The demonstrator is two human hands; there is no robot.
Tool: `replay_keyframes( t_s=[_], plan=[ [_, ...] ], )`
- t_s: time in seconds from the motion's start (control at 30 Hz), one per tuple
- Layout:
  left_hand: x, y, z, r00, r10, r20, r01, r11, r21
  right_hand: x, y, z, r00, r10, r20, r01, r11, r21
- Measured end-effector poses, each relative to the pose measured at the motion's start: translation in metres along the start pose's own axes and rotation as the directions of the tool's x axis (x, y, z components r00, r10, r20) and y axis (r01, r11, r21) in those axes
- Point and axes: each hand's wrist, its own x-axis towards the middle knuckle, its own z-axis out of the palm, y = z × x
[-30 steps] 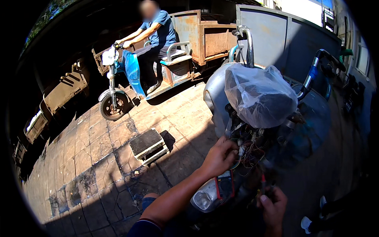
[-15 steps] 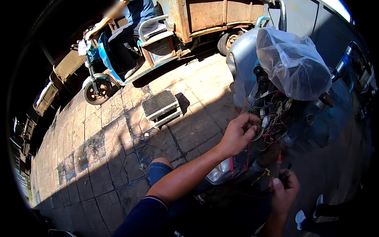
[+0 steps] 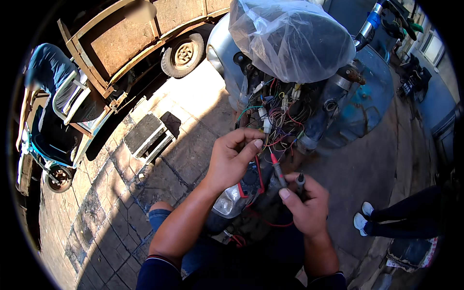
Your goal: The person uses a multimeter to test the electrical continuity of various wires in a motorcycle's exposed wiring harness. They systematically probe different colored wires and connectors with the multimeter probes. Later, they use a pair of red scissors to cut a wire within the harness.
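Red probe [image 3: 278, 171]: right hand [image 3: 308, 204] gripping, near wires [image 3: 284, 112] | left hand [image 3: 229, 159]: pinched beside wires | likely probing; next needs steady tip

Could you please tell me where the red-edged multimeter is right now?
In the head view, the multimeter is just below and right of centre, between the left hand and right hand, beside the clear headlight.

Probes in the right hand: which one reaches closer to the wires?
The red-tipped probe, pointing at the tangled wires; the black-tipped probe, to its right, sits farther off.
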Motion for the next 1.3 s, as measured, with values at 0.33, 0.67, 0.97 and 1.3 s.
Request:
replay_keyframes(
  t_s=[0.33,0.67,0.97,1.3],
  plan=[
    [-0.004,0.005,-0.001,1.0,-0.001,0.01,0.0,0.999,0.044,0.009,0.017,0.008,1.0,-0.001,-0.01,0.0,0.999,-0.034],
    [-0.003,0.003,-0.003,0.993,0.109,0.044,-0.115,0.98,0.164,0.008,0.018,0.009,0.999,-0.027,-0.031,0.025,0.998,-0.061],
    [-0.004,0.003,-0.002,0.994,0.11,0.026,-0.113,0.978,0.174,0.008,0.017,0.011,0.999,-0.024,-0.037,0.021,0.995,-0.095],
    [-0.008,0.006,0.001,0.999,-0.039,-0.011,0.039,0.999,0.005,0.009,0.014,0.015,0.987,-0.125,-0.103,0.09,0.952,-0.293]
  ],
)
